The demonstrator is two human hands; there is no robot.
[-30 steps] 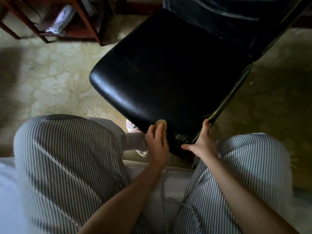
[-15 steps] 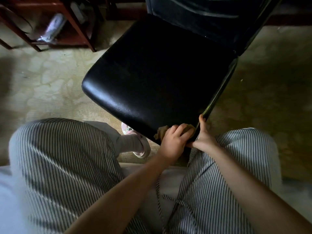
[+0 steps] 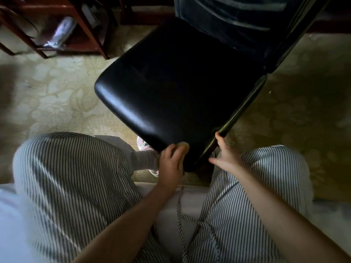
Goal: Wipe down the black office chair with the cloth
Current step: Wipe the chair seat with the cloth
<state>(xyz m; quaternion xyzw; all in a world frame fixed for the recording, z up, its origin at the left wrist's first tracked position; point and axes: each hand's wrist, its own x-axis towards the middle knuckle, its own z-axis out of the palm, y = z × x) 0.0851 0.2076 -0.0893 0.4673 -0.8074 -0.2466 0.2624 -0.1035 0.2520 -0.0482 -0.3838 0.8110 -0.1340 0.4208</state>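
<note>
A pale patterned carpet covers the floor. On it stands the black office chair, turned so that one corner of its glossy seat points toward the person. Its dark backrest rises at the top edge of the view. The person sits facing it, and legs in striped trousers fill the lower half of the view on either side of that near corner. A red-brown wooden shelf unit stands on the carpet beyond the seat's left corner, with a shiny wrapped item on its low shelf; what the item is cannot be told.

A foot in a grey sock and a pink slipper shows just under the seat's front edge. The left hand is at that front edge, close to the near corner, its fingers curled round the cloth and pressing it against the seat. Only a small yellowish fold of the cloth shows above the knuckles. The right hand is at the seat's right edge, just past the same corner. One straight finger touches the rim and the thumb is spread wide toward the left hand; its other fingers are hidden. A thin drawstring hangs between the knees.
</note>
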